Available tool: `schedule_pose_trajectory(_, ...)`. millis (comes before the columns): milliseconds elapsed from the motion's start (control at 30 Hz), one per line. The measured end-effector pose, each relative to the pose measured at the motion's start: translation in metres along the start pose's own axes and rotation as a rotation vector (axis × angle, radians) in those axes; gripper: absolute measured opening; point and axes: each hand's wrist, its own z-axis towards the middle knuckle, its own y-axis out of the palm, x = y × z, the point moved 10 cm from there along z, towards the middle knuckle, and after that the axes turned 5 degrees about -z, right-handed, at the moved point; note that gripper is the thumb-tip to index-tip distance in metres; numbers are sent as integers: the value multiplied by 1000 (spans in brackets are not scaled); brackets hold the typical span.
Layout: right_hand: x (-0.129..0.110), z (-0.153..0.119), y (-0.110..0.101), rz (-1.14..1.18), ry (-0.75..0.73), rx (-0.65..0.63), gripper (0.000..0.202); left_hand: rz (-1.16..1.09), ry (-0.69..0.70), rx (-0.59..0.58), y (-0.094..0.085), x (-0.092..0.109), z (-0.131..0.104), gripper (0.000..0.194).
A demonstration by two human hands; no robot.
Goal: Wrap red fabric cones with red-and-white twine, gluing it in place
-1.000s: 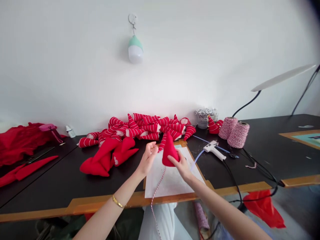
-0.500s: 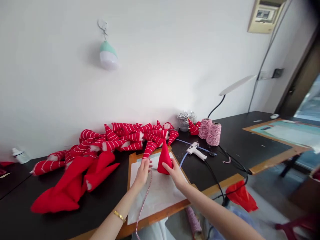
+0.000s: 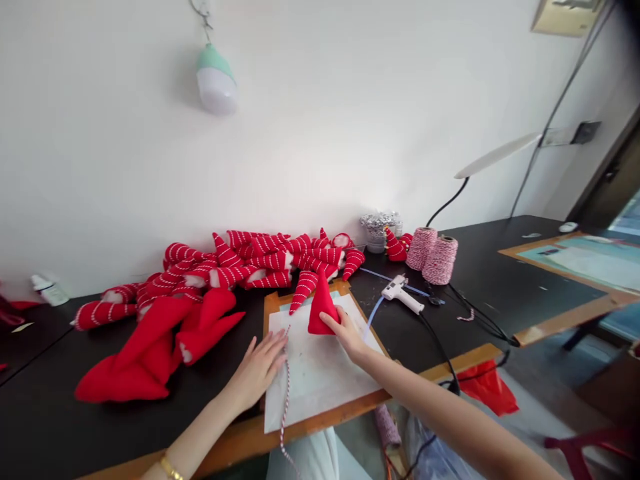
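Observation:
My right hand (image 3: pixel 347 333) grips a plain red fabric cone (image 3: pixel 320 310), which stands point up over the white sheet (image 3: pixel 330 380). Its thumb lies across the front of the cone. Apart from it, my left hand (image 3: pixel 257 370) has its fingers stretched out at the sheet's left edge, holding nothing. A red-and-white twine (image 3: pixel 287 400) runs beside those fingertips and down over the table's front edge. Just behind the red cone lies a striped red cone (image 3: pixel 303 291), partly over the sheet's far edge.
Striped red stuffed cones (image 3: pixel 195 267) are piled along the wall, with plain red ones (image 3: pixel 130 360) in front. To the right lie a white glue gun (image 3: pixel 403 293) with its cable and two twine spools (image 3: pixel 440 260). A desk lamp (image 3: pixel 495 157) leans behind.
My left hand has moved away from the red cone, left and towards me, and its fingers have straightened. The cone stays in my right hand. The view has shifted slightly.

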Motion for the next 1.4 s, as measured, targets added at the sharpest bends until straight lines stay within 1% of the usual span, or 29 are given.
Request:
schedule_pose_trajectory(67, -12, -2, 20, -16, -75, -107, 34, -233, -24, 215, -30, -3, 10, 47)
schedule_pose_trajectory(100, -17, -3, 32, -31, -106, -170, 34, -391, -39, 309, -40, -5, 17, 49)
schedule_pose_trajectory(133, -20, -4, 43, -49, -132, -229, 34, -565, -61, 365, -45, -7, 25, 52)
schedule_pose_trajectory(167, -22, -4, 51, -71, -152, -272, 35, -720, -69, 370, -43, -6, 36, 54)
schedule_pose_trajectory(233, -22, -2, 60, -120, -181, -314, 40, -941, -44, 322, -32, 4, 59, 56)
schedule_pose_trajectory(300, -19, 3, 56, -157, -205, -333, 46, -1000, -30, 348, -24, 11, 75, 51)
schedule_pose_trajectory(333, -17, 5, 50, -174, -218, -336, 47, -1000, -28, 382, -22, 12, 79, 48)
schedule_pose_trajectory(400, -12, 10, 29, -259, -253, -306, 40, -993, -30, 447, -18, 11, 81, 43)
schedule_pose_trajectory(467, -8, 14, 6, -449, -334, -247, 31, -1017, -29, 476, -14, 9, 78, 42)
schedule_pose_trajectory(500, -8, 14, -1, -564, -391, -233, 29, -1035, -28, 479, -12, 8, 76, 42)
schedule_pose_trajectory(600, -3, 13, -4, -824, -531, -254, 29, -1077, -44, 471, -9, 6, 69, 42)
schedule_pose_trajectory(667, -2, 15, -8, -900, -542, -249, 30, -1078, -70, 458, -8, 6, 66, 44)
schedule_pose_trajectory(700, -3, 18, -15, -929, -530, -226, 30, -1073, -83, 452, -7, 6, 64, 45)
schedule_pose_trajectory(733, -5, 22, -27, -971, -497, -177, 30, -1069, -91, 450, -7, 7, 63, 45)
schedule_pose_trajectory(767, -8, 27, -45, -1027, -443, -100, 31, -1069, -92, 450, -7, 8, 63, 46)
schedule_pose_trajectory(800, -10, 31, -70, -1090, -370, 0, 34, -1070, -86, 450, -8, 9, 63, 46)
schedule_pose_trajectory(867, -13, 31, -130, -1213, -180, 229, 41, -1072, -66, 443, -9, 10, 64, 46)
schedule_pose_trajectory(900, -12, 27, -158, -1254, -87, 322, 45, -1070, -58, 436, -10, 11, 65, 46)
schedule_pose_trajectory(933, -10, 22, -183, -1280, -1, 391, 48, -1067, -54, 433, -9, 11, 66, 46)
schedule_pose_trajectory(967, -6, 17, -203, -1296, 70, 432, 51, -1065, -54, 434, -9, 10, 67, 46)
schedule_pose_trajectory(1000, -1, 14, -218, -1307, 129, 452, 51, -1067, -57, 439, -8, 10, 67, 46)
schedule_pose_trajectory(1033, 3, 12, -227, -1316, 170, 453, 50, -1074, -62, 445, -7, 9, 67, 45)
schedule_pose_trajectory(1067, 7, 13, -232, -1321, 191, 440, 47, -1085, -64, 449, -6, 8, 67, 45)
schedule_pose_trajectory(1133, 11, 18, -233, -1324, 193, 406, 42, -1112, -61, 449, -3, 7, 66, 44)
schedule_pose_trajectory(1200, 8, 26, -230, -1307, 173, 376, 41, -1129, -50, 453, -1, 8, 64, 43)
schedule_pose_trajectory(1267, 0, 35, -223, -1268, 133, 349, 41, -1120, -40, 501, -6, 7, 60, 45)
schedule_pose_trajectory(1333, -12, 43, -210, -1229, 72, 312, 40, -1095, -34, 574, -13, 6, 55, 46)
schedule_pose_trajectory(1367, -19, 45, -199, -1184, 29, 289, 39, -1080, -33, 602, -16, 6, 53, 47)
schedule_pose_trajectory(1400, -25, 47, -184, -1089, -23, 262, 38, -1066, -36, 617, -17, 6, 52, 48)
